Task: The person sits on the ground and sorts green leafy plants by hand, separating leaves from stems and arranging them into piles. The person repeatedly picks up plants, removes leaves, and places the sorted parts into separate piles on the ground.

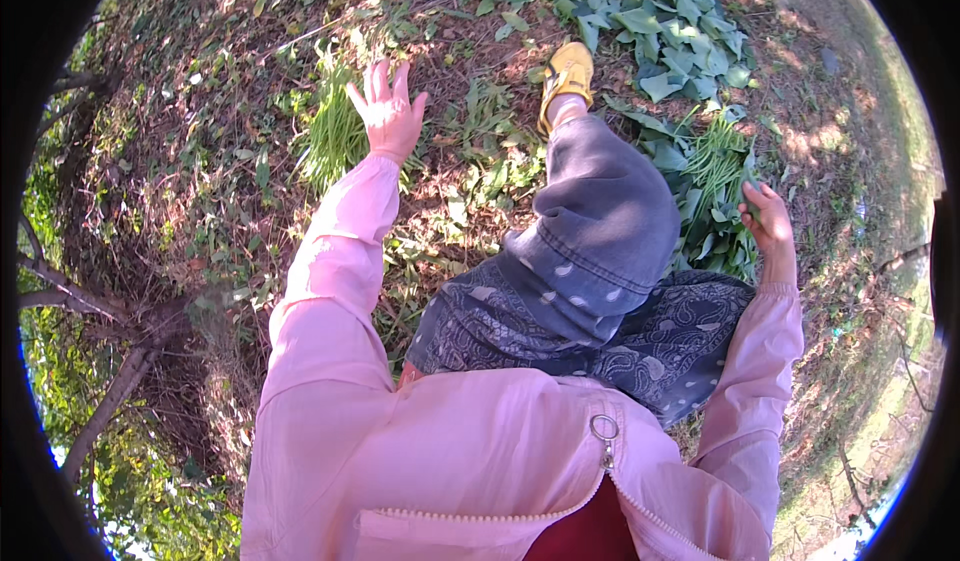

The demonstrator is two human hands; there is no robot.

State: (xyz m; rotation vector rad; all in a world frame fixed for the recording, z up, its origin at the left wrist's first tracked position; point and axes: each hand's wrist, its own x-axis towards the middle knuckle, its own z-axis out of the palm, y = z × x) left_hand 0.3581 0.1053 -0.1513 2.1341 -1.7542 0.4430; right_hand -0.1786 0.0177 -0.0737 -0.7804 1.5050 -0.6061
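My left hand [391, 115] reaches forward with its fingers spread, over or against the right edge of a bunch of thin green stems [334, 130] on the ground. Whether its palm touches the stems cannot be told. At the right, my right hand [765, 216] has its fingers curled around a green leaf [751, 195]. Just left of that hand lie long pale-green stems [716, 160] with dark leaves [724, 246] below them. Farther forward spreads a pile of broad green leaves [675, 28].
My yellow shoe [568, 73] stands between the stem bunch and the leaf pile. Low weeds [480, 118] and dry litter cover the ground around it. Bare branches [112, 403] rise at the left rim, and thin twigs [851, 475] show at the lower right.
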